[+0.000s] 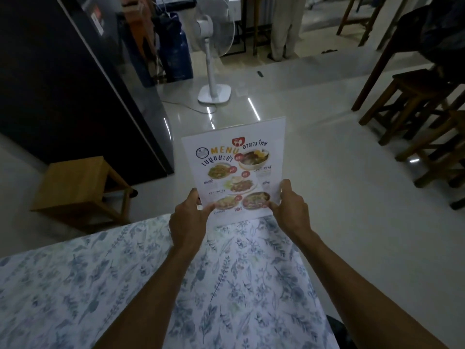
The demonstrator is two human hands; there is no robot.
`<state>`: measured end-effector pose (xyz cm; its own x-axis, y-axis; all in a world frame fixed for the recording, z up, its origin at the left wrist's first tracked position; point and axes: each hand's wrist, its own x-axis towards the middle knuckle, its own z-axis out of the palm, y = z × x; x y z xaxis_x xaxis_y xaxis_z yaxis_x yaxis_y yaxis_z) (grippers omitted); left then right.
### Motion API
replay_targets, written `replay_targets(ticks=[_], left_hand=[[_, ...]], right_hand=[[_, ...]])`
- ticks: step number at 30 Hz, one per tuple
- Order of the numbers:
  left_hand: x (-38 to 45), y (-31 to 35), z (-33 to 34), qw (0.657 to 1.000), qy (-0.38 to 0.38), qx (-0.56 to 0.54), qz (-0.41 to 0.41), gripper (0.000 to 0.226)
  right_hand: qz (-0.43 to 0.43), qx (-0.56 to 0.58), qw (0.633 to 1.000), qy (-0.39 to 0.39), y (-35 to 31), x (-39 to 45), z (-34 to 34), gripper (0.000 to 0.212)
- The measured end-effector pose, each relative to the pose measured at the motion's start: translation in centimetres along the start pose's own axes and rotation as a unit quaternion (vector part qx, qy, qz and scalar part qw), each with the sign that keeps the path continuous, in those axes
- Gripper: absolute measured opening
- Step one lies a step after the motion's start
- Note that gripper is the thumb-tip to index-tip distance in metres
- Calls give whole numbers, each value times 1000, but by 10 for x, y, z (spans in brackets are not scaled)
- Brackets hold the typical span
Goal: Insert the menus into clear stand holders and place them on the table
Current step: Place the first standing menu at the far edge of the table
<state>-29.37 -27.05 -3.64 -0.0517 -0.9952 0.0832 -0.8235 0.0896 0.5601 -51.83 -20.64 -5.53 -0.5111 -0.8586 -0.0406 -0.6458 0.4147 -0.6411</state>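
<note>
A white menu [234, 170] with food photos and orange "MENU" lettering stands upright at the far edge of the table [100, 285], which wears a blue floral cloth. A clear stand holder [274, 127] shows around the sheet, its top edge above the paper. My left hand [188, 220] pinches the menu's lower left corner. My right hand [289, 205] grips the lower right corner, thumb on the front. The holder's base is hidden behind my hands.
A low wooden stool [78, 187] stands left of the table beside a dark refrigerator [63, 84]. A white pedestal fan [214, 71] stands on the glossy floor ahead. Dark wooden stools [417, 102] crowd the right. A person's legs [284, 28] show far back.
</note>
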Motion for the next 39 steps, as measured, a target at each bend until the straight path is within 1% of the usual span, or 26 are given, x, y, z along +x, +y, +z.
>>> replay_targets(ticks=[8,12,17,21,24,28,31,39], left_hand=[[6,0,4,1000,11,13,-4,36],[5,-1,5,1000,13,23,3,37],[4,0,5,1000,-13,2,1,36],[4,-2,7,999,-40,4,4,34],[0,-5,5,998,-58,5,-5,40],[-13,-10,-7,998,-54,16,27,46],[-21,-13,-20,998,-58,13,29,49],[-57,-17,-79,998,-49,1,45,46]], right_hand=[[-16,15,1000,-7,0,11,2,45],[-7,16,1000,-9,4,7,3,38],[7,31,999,-33,10,4,4,35],[29,34,998,-54,17,-2,2,40],[45,31,996,-63,20,-11,2,45],[54,23,998,-37,19,-29,-2,45],[51,25,998,-24,10,-43,-7,48],[26,7,999,27,-41,-108,-16,50]])
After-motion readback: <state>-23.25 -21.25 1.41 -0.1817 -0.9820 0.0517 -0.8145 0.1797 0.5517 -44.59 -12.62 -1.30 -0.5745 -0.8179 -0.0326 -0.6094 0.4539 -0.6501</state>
